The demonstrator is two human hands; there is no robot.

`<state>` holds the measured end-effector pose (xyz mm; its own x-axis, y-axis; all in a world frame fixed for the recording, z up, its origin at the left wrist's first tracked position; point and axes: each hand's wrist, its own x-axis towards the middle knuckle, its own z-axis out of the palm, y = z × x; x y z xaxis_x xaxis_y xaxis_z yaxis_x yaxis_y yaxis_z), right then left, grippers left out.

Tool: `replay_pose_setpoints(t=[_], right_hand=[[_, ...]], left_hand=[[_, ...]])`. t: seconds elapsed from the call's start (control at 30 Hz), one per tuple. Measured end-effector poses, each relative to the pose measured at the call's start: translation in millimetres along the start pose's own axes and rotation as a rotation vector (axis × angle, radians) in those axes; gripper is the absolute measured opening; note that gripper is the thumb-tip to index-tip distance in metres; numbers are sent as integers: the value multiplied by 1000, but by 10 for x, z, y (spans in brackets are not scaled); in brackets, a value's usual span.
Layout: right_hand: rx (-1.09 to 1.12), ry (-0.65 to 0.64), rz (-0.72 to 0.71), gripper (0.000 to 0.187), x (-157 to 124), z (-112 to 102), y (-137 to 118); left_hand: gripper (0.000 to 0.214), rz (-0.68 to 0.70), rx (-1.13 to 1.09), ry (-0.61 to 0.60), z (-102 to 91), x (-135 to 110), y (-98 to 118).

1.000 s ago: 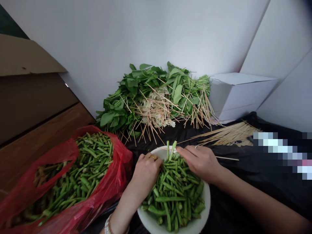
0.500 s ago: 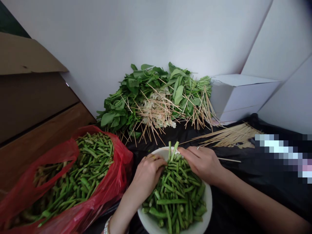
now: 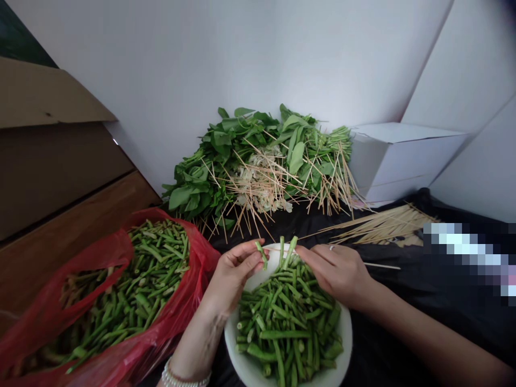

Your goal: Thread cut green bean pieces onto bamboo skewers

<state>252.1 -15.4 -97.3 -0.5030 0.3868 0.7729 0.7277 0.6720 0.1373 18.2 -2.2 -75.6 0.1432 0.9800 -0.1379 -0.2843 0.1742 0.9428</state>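
A white bowl [image 3: 346, 344] heaped with cut green bean pieces [image 3: 286, 322] stands in front of me. Above its left rim, my left hand [image 3: 237, 269] pinches one short green bean piece [image 3: 262, 255] between thumb and fingers. My right hand [image 3: 332, 269] is closed on a thin wooden skewer [image 3: 382, 265], whose tail sticks out to the right. Two bean pieces [image 3: 289, 252] sit side by side on that skewer, just left of my right fingers. The skewer's tip points at the bean piece in my left hand; whether it has pierced it I cannot tell.
On the left a red plastic bag [image 3: 201, 258] holds many more cut beans. Loaded skewers of leafy greens [image 3: 226, 140] and pale vegetables lie against the wall. Bare skewers [image 3: 382, 223] are spread on the black sheet, near a white box [image 3: 411, 161]. A cardboard box [image 3: 52, 161] stands far left.
My left hand has risen out of the bean heap, up and to the left, with a bean piece in its fingers. The right hand and skewer have barely moved.
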Motion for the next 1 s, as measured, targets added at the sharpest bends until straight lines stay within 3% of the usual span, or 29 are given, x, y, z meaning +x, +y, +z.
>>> replay_pose_setpoints(t=[0.67,1.0], right_hand=[[4,-60,-28,30,-21,-7,-22],[39,-40,-29,29,-21,-5,-73]], left_hand=[[31,26,-101,102,7,24,-7],[33,-20,-79,73,37,8,-3]])
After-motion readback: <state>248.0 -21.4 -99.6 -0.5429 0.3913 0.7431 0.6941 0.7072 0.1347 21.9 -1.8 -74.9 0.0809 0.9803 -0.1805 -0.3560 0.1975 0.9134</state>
